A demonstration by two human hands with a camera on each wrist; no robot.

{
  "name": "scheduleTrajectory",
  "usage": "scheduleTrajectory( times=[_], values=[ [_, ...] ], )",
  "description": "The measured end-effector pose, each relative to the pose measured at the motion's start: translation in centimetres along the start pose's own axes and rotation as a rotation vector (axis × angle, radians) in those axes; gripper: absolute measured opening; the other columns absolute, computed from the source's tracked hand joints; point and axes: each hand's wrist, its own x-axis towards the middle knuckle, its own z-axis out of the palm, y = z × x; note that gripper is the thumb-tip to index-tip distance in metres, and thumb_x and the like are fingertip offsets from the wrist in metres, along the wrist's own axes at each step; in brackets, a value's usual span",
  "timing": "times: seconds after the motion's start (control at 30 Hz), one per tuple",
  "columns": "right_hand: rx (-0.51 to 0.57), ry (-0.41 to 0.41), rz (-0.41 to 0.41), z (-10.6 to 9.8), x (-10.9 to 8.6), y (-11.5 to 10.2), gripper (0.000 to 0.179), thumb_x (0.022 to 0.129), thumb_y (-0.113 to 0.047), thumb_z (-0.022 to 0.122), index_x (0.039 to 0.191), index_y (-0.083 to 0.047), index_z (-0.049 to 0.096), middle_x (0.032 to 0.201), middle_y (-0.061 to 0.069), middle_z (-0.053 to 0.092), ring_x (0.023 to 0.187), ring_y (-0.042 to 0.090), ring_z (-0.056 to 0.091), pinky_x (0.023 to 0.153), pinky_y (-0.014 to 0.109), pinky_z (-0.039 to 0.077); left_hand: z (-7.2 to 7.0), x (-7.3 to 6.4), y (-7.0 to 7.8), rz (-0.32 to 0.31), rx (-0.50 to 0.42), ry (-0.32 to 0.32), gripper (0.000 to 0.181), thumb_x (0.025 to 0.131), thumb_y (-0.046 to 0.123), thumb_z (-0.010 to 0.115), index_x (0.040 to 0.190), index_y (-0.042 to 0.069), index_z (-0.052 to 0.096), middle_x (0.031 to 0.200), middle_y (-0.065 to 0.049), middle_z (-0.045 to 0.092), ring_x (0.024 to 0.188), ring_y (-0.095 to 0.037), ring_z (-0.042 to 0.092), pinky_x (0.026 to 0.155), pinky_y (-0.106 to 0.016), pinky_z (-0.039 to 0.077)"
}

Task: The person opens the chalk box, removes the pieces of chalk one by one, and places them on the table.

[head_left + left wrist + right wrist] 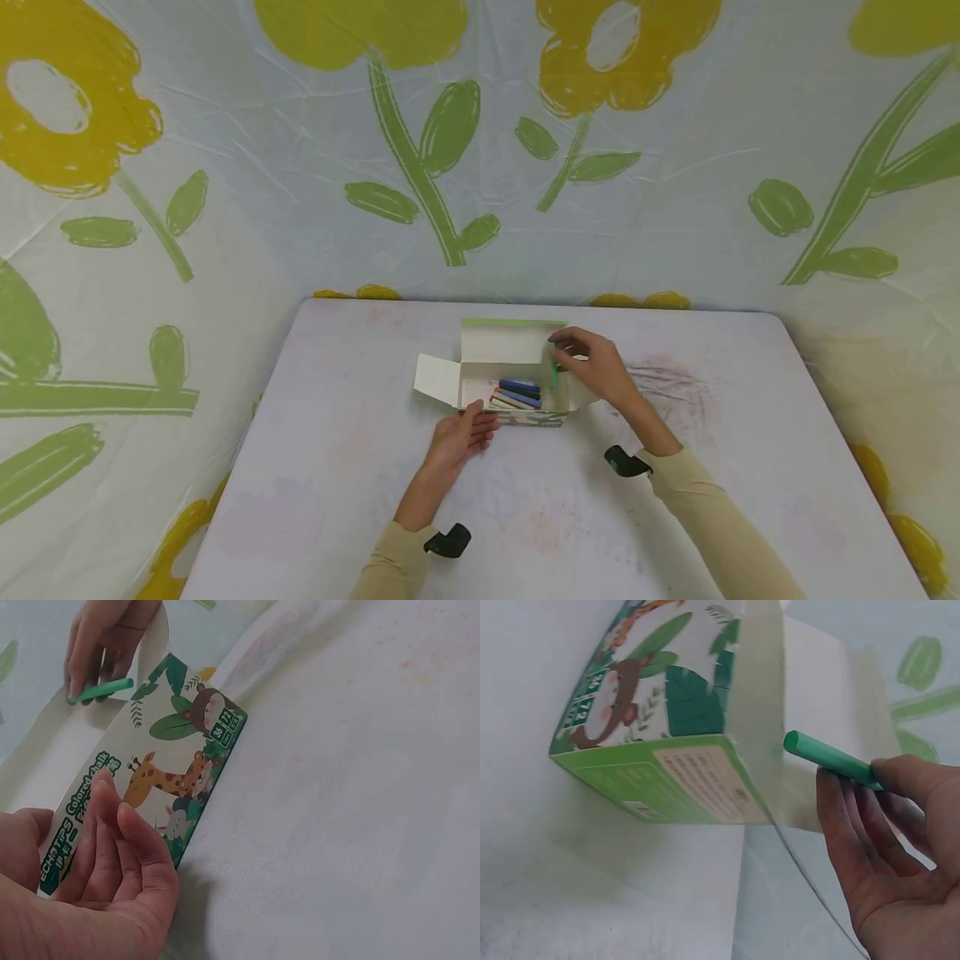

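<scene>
A colored chalk box (534,418) stands on the table with its lid and side flaps folded out. Several chalk sticks (517,395) in blue, red and pale shades lie inside. My left hand (453,439) holds the box's front wall near its left corner, with the thumb at the top edge and the fingers along the printed face (169,761). Above the right end of the box, my right hand (596,367) pinches a green chalk stick (829,760) between thumb and fingertips. In the head view this stick points down toward the opening.
The raised lid (502,343) is at the back of the box, and a white side flap (437,380) sticks out at its left. Dark reddish smudges (671,383) mark the white table (315,467). A flower-patterned cloth (300,167) hangs behind the table.
</scene>
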Motion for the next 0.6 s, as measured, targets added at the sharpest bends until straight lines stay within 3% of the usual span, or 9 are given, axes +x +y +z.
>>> scheduleTrajectory(
  times=[0.13, 0.27, 0.4, 0.6],
  values=[
    [0.084, 0.017, 0.053, -1.4, 0.0, 0.1, 0.025, 0.1, -0.009, 0.069, 0.122, 0.004, 0.067, 0.106, 0.022, 0.07, 0.092, 0.034, 0.072, 0.078, 0.043, 0.061, -0.1, 0.1, 0.0, 0.003, 0.004, -0.008, 0.054, 0.105, 0.038, 0.06, 0.121, -0.014, 0.065, 0.102, -0.01, 0.076, 0.084, -0.01, 0.067, 0.072, -0.021, 0.053],
    [0.183, 0.032, 0.097, -2.8, -0.1, 0.4, 0.028, 0.101, -0.01, 0.067, 0.125, 0.006, 0.065, 0.109, 0.025, 0.067, 0.092, 0.026, 0.073, 0.083, 0.047, 0.06, -0.2, 0.2, -0.2, 0.008, 0.014, -0.017, 0.054, 0.105, 0.038, 0.06, 0.121, -0.013, 0.065, 0.102, -0.01, 0.076, 0.085, -0.011, 0.067, 0.073, -0.022, 0.053],
    [0.248, 0.057, 0.117, -4.2, -0.5, 0.8, 0.033, 0.104, -0.014, 0.064, 0.13, 0.007, 0.062, 0.112, 0.024, 0.066, 0.093, 0.014, 0.071, 0.087, 0.041, 0.059, -0.3, 0.3, -0.2, 0.005, 0.017, -0.019, 0.054, 0.105, 0.039, 0.061, 0.119, -0.013, 0.066, 0.101, -0.009, 0.076, 0.084, -0.011, 0.067, 0.073, -0.021, 0.053],
    [0.269, 0.104, 0.164, -6.2, -1.2, 1.5, 0.042, 0.104, -0.022, 0.065, 0.136, 0.005, 0.058, 0.115, 0.01, 0.067, 0.099, 0.007, 0.069, 0.087, 0.028, 0.058, -0.5, 0.5, -0.4, 0.002, 0.017, -0.019, 0.053, 0.104, 0.039, 0.061, 0.117, -0.012, 0.068, 0.099, -0.008, 0.076, 0.085, -0.012, 0.068, 0.072, -0.021, 0.054]
  ],
)
